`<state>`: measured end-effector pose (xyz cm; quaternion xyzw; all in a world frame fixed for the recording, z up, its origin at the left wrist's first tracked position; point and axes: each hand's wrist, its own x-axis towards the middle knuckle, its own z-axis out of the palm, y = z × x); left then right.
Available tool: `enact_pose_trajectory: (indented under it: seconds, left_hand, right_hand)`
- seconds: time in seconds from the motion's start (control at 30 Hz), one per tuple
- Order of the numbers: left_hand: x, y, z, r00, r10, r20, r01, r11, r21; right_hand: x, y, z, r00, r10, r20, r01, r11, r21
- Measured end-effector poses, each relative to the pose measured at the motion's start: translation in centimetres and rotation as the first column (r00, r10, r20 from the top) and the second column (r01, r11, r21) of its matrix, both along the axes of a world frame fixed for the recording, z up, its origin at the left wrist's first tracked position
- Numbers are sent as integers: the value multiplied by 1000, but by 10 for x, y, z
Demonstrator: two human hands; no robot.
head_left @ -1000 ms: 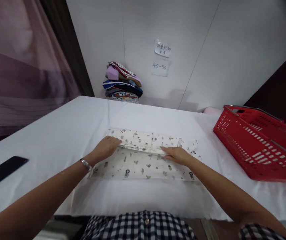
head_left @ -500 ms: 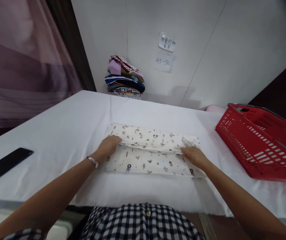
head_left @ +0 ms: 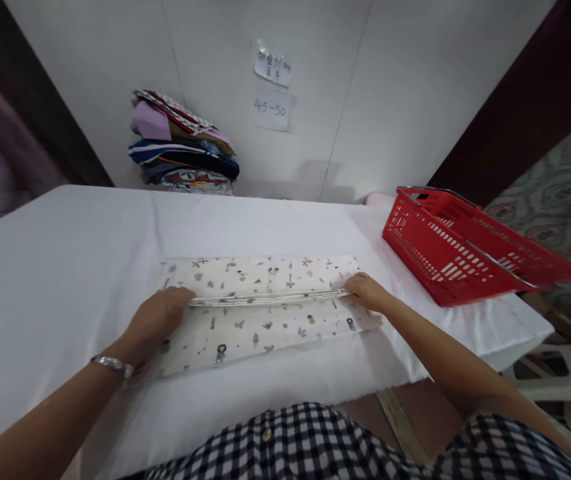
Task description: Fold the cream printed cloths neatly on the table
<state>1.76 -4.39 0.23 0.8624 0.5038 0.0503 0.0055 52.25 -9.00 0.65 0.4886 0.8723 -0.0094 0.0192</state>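
Your left hand [head_left: 158,319] and right hand [head_left: 366,292] press the ends of the printed cloth's [head_left: 260,327] fold at mid-table [head_left: 55,267]; a red basket [head_left: 458,250] sits near the right edge.

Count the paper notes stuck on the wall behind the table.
2. The upper note, with handwriting, is taped on the white wall; the lower note, reading 45-50, hangs just beneath it, right of the stack of folded clothes. None seems hidden.

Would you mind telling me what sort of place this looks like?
Probably a cloth-folding workstation: a white-covered table, a stack of folded fabrics against the wall, a red basket, and both hands pressing a printed cloth.
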Motion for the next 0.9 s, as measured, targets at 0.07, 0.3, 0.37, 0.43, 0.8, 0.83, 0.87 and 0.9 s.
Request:
enact_pose_trajectory:
  seconds: [0.07, 0.3, 0.37, 0.43, 0.8, 0.83, 0.87, 0.9]
  left_hand:
    - [1, 1, 1, 1000, 4, 16, -4, 1000, 0]
    - [3, 2, 2, 998, 47, 34, -47, 999, 8]
    - [1, 2, 1, 998, 42, 44, -42, 999, 2]
    - [-1, 2, -1, 998, 39, 48, -38, 999, -11]
    - [-18, 3, -27, 997, -48, 64, 42, 996, 83]
    - [-20, 2, -29, 996, -54, 66, 48, 995, 87]
    - [-23, 2, -29, 996, -58, 66, 52, 995, 84]
    - [-25, 4, -29, 996, -55, 65, 50, 996, 78]
  right_hand:
    - [4, -1, 3, 1000, -19, 10, 19, 1000, 2]
    - [7, -2, 6, 995, -95, 24, 96, 995, -16]
    - [8, -3, 5, 995, -102, 14, 102, 994, -31]
    - [10, -4, 3, 994, -110, -3, 109, 993, -38]
    - [13, -12, -2, 982, -173, -73, 165, 981, -105]
    - [12, -12, -1, 978, -193, -84, 182, 976, -115]
    - [11, -10, -1, 971, -215, -103, 201, 971, -129]
    - [11, -7, 0, 963, -238, -126, 218, 964, -155]
